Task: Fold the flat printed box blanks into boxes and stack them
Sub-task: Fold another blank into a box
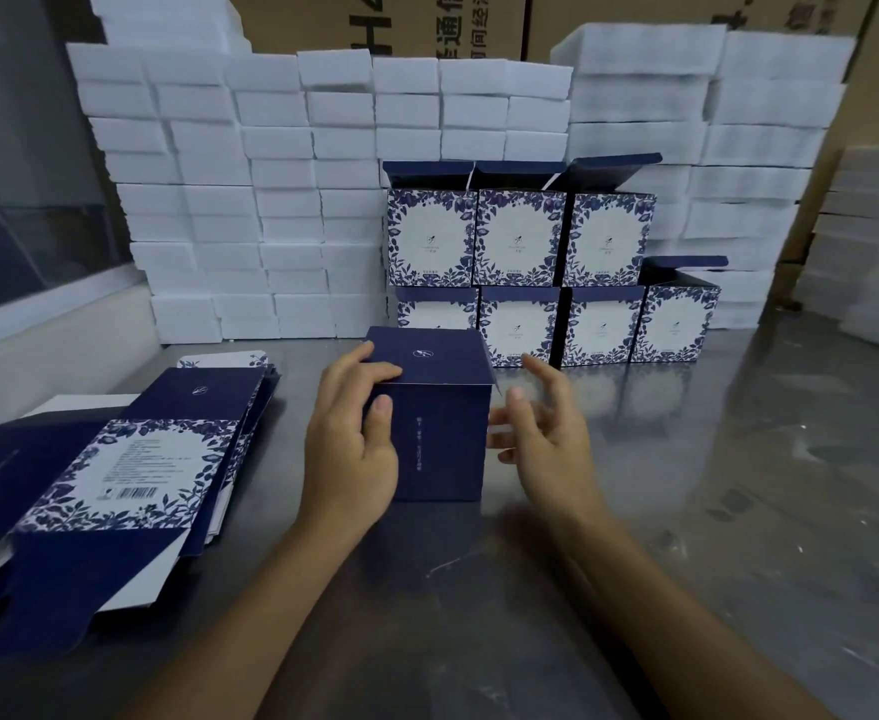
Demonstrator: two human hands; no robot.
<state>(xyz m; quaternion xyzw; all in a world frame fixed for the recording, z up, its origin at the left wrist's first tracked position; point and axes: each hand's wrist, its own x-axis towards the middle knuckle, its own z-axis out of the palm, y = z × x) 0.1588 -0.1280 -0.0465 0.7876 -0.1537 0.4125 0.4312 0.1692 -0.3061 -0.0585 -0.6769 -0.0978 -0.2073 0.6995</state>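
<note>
Head view: left hand (350,449) grasps folded navy box (434,413) on metal table (686,511); right hand (546,439) released, fingers spread beside it; flat blanks (115,459) at left.

Navy box (440,444) stands upright between flat blanks (115,459) and stacked boxes (520,262).

A packing workroom or warehouse; stacked white foam blocks (250,200) wall the far side of a grey metal bench (686,511); big brown printed shipping cartons (385,18) behind; flat navy floral box blanks (115,459) piled near left.
</note>
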